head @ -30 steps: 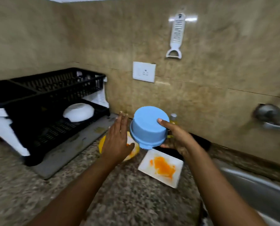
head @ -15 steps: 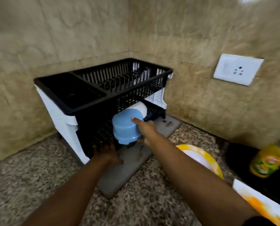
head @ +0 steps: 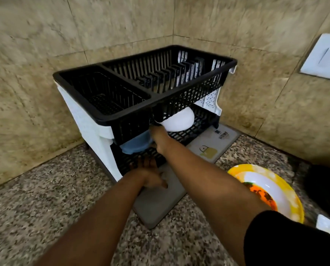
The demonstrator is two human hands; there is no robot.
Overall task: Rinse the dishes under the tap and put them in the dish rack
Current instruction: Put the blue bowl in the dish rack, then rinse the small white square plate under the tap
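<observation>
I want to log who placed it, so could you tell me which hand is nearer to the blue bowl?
The right hand: it is at the blue bowl on the rack's lower shelf. The left hand rests lower, at the rack's front edge.

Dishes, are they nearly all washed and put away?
Not yet. A white bowl sits upside down on the dish rack's lower shelf. The right hand is setting the blue bowl beside it, while the left hand rests below. A yellow plate with orange food on it waits unwashed.
</observation>
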